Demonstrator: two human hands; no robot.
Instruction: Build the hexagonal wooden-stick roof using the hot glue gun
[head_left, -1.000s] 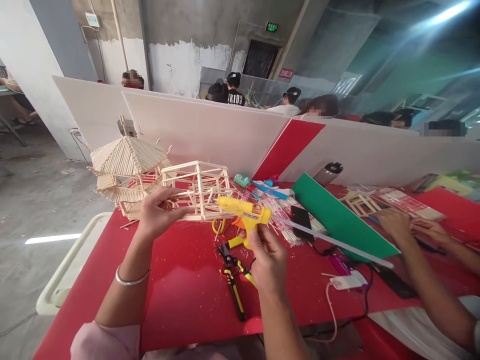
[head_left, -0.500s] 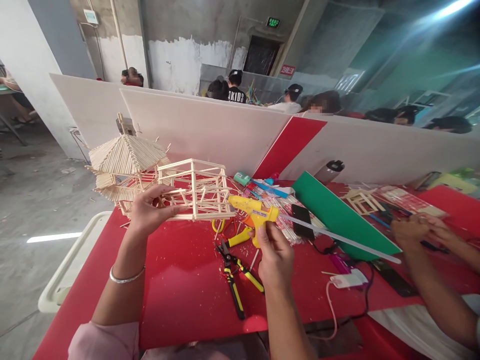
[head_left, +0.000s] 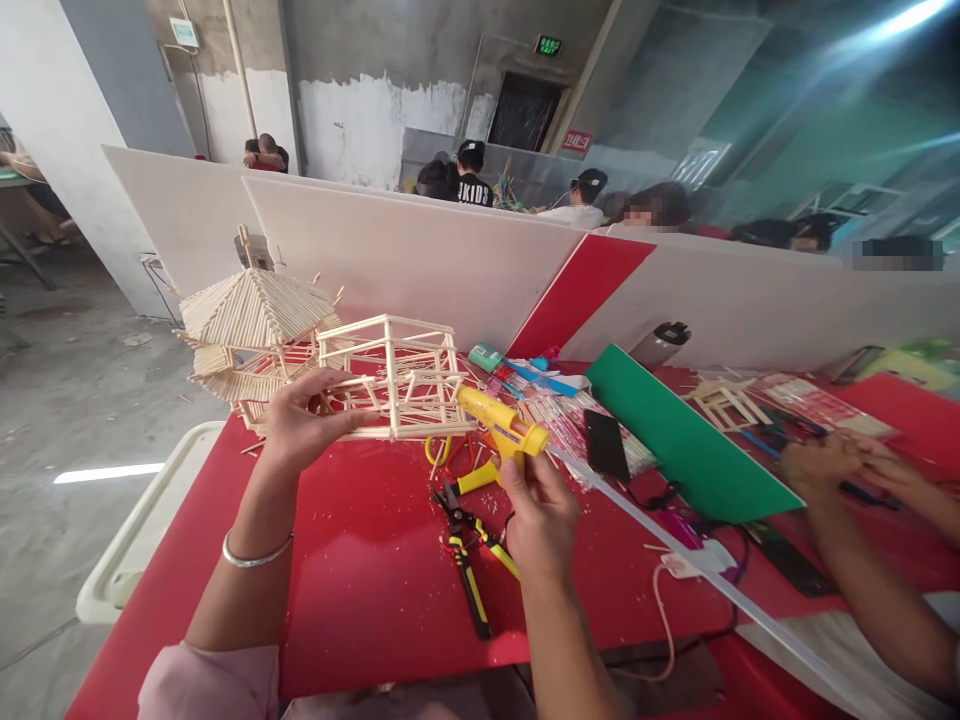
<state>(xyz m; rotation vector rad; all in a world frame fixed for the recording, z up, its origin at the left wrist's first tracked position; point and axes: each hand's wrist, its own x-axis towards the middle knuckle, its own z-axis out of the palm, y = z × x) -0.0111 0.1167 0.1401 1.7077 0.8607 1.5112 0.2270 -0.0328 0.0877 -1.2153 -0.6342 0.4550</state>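
Head view, and looks like a gluing step. Got the stick frame [head_left: 391, 380] pinched at its left side between thumb and fingers of the left hand [head_left: 298, 428], above the far left part of the red table [head_left: 360, 580], just right of the roofed stick model [head_left: 259, 310]. Got the yellow glue gun [head_left: 487, 406] gripped in the right hand [head_left: 544, 510], with the nozzle up close to the frame's right post. Can't tell if actually touching, or how hard the trigger finger pulls.

To do it well: pinch lightly so as not to rack thin sticks, brace the right wrist, aim for the joint, dab small, hold steady until set. Mind the long glue stick [head_left: 645, 520] sloping off near right too.

Now for the count: one frame in hand, one smaller frame [head_left: 727, 402] far right, one roofed model, one gun, one glue stick, one pair of pliers [head_left: 471, 590] near the middle, one green board [head_left: 686, 435], one grey bottle [head_left: 660, 345]. Can't count the loose sticks, too jumbled.
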